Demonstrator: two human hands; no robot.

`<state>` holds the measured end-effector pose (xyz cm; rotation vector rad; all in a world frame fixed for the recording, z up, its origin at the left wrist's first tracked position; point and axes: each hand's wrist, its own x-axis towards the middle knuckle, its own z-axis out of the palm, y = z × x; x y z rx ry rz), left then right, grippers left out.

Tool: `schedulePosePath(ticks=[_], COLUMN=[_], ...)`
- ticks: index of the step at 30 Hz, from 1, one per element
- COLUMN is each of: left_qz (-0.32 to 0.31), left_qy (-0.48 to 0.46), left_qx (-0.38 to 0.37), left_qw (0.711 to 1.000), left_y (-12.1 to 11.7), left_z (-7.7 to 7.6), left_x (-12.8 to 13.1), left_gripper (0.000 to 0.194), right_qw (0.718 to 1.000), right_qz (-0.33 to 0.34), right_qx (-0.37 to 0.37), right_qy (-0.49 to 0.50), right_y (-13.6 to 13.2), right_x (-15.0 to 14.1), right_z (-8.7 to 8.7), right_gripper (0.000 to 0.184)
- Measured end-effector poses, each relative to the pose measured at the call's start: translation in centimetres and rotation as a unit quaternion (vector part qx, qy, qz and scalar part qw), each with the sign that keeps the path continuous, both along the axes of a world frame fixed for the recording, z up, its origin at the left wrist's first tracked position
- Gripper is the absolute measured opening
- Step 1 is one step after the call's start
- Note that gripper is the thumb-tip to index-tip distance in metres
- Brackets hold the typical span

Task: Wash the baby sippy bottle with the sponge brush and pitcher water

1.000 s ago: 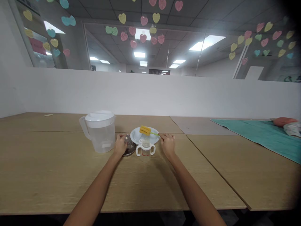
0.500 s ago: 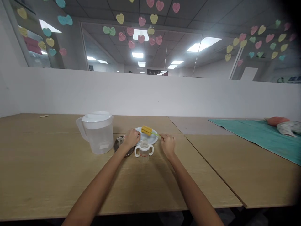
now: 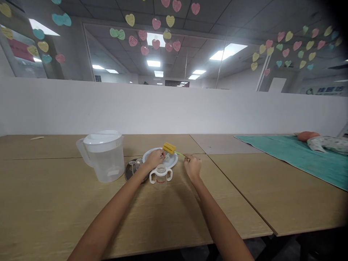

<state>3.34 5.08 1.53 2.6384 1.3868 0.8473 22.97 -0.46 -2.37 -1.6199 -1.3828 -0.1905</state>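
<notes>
Plate (image 3: 175,159) partly hidden behind left hand (image 3: 156,158), whose grip I cannot tell, dark dish (image 3: 127,170) partly covered by left forearm (image 3: 108,217), red letters (image 3: 160,181) on bottle (image 3: 161,170) too small for me, patterned cloth (image 3: 330,144) cut by the right edge.

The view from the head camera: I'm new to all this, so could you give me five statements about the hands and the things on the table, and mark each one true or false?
1. The right hand has its grip on the thin green handle of a yellow sponge brush. True.
2. The clear bottle with two white handles lies on its side. False: it stands upright.
3. The translucent plastic pitcher has a white lid on. True.
4. The left hand holds the pitcher's handle. False: it is at the round white plate, away from the pitcher.
5. A teal cloth lies toward the right of the view. True.
</notes>
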Motion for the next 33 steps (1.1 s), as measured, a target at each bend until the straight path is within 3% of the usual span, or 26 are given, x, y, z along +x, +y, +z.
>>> schedulePosePath(ticks=[4,8,11,14,20,29,33], left_qz=[0.001,0.004,0.033,0.091,0.099,0.049,0.092], left_qy=[-0.033,-0.038,-0.065,-0.044,0.081,0.055,0.087], left_qx=[0.045,0.101,0.146,0.174,0.149,-0.002,0.010], left_qw=[0.998,0.994,0.987,0.980,0.981,0.997,0.992], left_y=[-1.1,-2.2,-3.4,-4.5,-5.3,-4.7,-5.0], left_z=[0.2,0.6,0.5,-0.5,-2.8,-4.7,-4.4], left_x=[-1.3,-3.2,-5.1,-7.6,-11.3,-11.2,-11.3], left_gripper=[0.018,0.017,0.016,0.015,0.010,0.009,0.013], right_qw=[0.993,0.993,0.991,0.995,0.995,0.992,0.993], right_qz=[0.031,0.114,0.082,0.022,0.003,0.005,0.010], right_qx=[-0.005,0.025,0.027,0.005,-0.050,-0.094,-0.095], right_qy=[0.116,-0.023,-0.105,-0.094,-0.084,-0.081,-0.074], right_y=[0.1,0.0,-0.1,-0.1,0.2,0.2,0.1], right_x=[0.1,0.0,0.0,0.2,0.0,0.0,0.0], right_z=[0.2,0.1,0.0,-0.2,-0.7,-1.0,-0.9], right_gripper=[0.033,0.034,0.035,0.035,0.035,0.034,0.037])
